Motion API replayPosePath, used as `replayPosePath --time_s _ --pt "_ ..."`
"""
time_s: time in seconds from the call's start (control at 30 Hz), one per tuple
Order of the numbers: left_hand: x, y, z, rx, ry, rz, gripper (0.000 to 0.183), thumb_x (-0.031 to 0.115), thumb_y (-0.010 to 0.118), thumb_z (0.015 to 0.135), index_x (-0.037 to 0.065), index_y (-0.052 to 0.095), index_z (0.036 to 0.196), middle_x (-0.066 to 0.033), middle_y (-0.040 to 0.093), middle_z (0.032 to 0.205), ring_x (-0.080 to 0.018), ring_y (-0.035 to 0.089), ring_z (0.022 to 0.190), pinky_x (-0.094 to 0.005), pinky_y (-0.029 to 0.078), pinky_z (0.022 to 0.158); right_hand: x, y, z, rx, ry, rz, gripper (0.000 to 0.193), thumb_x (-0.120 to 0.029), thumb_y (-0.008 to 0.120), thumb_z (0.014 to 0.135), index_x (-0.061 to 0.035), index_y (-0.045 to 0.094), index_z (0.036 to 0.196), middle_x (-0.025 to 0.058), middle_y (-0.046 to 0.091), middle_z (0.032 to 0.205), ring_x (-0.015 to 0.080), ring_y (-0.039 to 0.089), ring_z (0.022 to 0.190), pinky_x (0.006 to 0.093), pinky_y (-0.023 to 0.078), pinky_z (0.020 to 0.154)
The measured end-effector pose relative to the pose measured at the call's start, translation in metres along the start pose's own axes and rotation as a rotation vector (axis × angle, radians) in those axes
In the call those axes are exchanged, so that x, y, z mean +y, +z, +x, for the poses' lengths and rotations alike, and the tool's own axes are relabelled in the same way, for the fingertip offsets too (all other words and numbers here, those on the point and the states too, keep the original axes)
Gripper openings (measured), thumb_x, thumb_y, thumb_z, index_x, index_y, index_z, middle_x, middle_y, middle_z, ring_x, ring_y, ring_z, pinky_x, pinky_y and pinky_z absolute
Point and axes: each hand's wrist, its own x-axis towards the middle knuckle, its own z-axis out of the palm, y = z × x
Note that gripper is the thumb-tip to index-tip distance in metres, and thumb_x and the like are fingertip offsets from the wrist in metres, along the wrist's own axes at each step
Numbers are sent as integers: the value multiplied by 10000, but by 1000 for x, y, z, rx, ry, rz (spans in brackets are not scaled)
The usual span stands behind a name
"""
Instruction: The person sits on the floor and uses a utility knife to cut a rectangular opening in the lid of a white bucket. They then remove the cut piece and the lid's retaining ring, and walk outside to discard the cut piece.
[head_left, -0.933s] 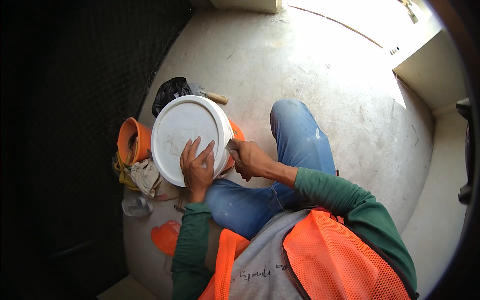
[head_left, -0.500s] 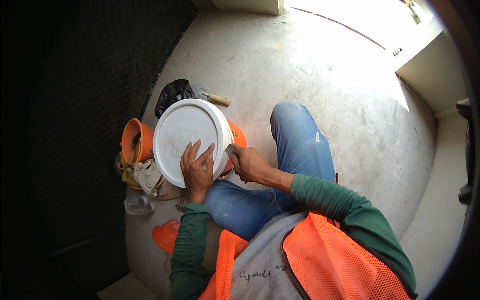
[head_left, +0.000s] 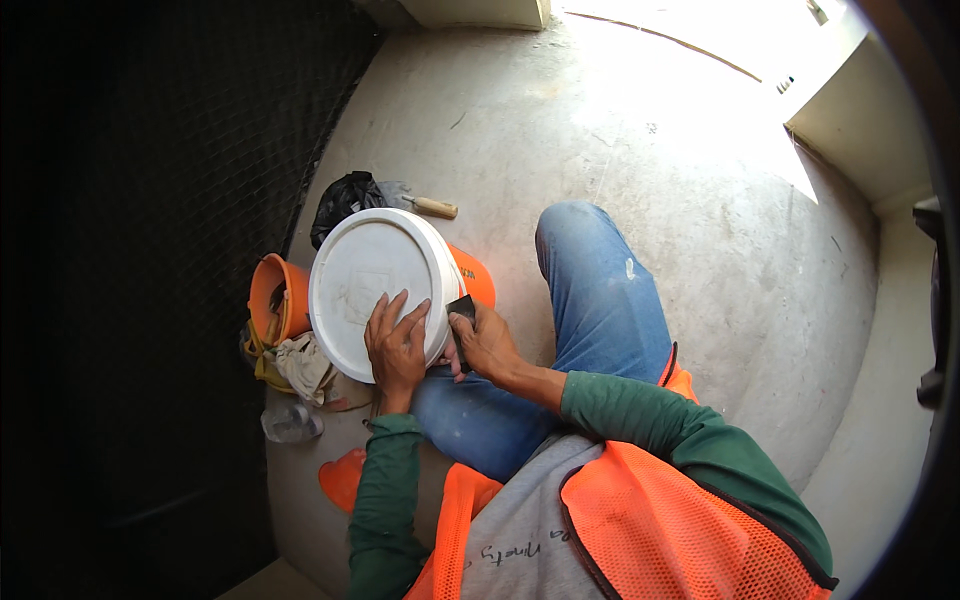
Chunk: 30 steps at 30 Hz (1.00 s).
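Note:
A large orange bucket (head_left: 474,276) with a white lid (head_left: 345,262) is beside my bent leg, its lid turned toward me. My left hand (head_left: 397,345) lies on the near part of the lid, fingers stretched and spread. At the lid's right rim, my right hand (head_left: 488,342) is closed around a dark flat tool (head_left: 461,306). The tool's squared end shows above the thumb, and a dark strip of it continues below the fingers. It is close against the rim; whether it touches, I cannot tell.
Left of the bucket are a smaller orange bucket (head_left: 297,300) with things inside, a pale cloth (head_left: 303,364) and a clear plastic container (head_left: 292,422). Beyond lie a black plastic bag (head_left: 345,203) and a wooden-handled tool (head_left: 433,207). Dark netting (head_left: 200,150) hangs at left.
My right hand has turned and shifted slightly down, showing more of the dark tool's flat end. My left hand stays on the lid. The view has shifted a little.

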Motion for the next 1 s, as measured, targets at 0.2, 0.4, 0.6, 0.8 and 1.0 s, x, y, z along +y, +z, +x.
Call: replayPosePath --time_s 0.2,0.4,0.6,0.8,1.0 --pt "0 -3 -1 -17 46 -78 287 192 603 1034 125 797 1234 -111 654 1485 -391 496 1470 -515 351 1219 13 15 -3 78 3 136 274 -181 493 1129 34 498 1299 157 679 747 228 670 517 393 600 449" --pt "0 -5 -1 -38 41 -98 289 190 601 1037 128 799 1238 -109 649 1492 -395 477 1487 -529 344 1220 21 19 -1 71 -54 215 254 -207 493 1153 25 503 1256 149 677 771 232 657 525 383 586 456" --pt "-1 -7 -1 -52 40 -104 285 189 608 1038 129 806 1235 -102 655 1483 -389 463 1500 -531 336 1224 17 23 -3 101 -21 231 252 -217 501 1153 21 517 1235 143 673 772 231 651 521 383 586 458" --pt "-3 -6 -1 -50 59 -110 277 179 619 1033 128 807 1229 -93 657 1480 -385 459 1504 -528 339 1224 13 10 2 39 -32 28 252 -222 500 1157 4 491 1268 137 662 773 223 641 520 377 587 467" --pt "-3 -7 -2 -57 46 -109 277 183 621 1036 137 811 1232 -87 657 1485 -388 456 1507 -528 336 1226 29 26 3 131 -80 235 230 -220 510 1156 -8 502 1246 128 658 771 221 650 541 382 592 487"
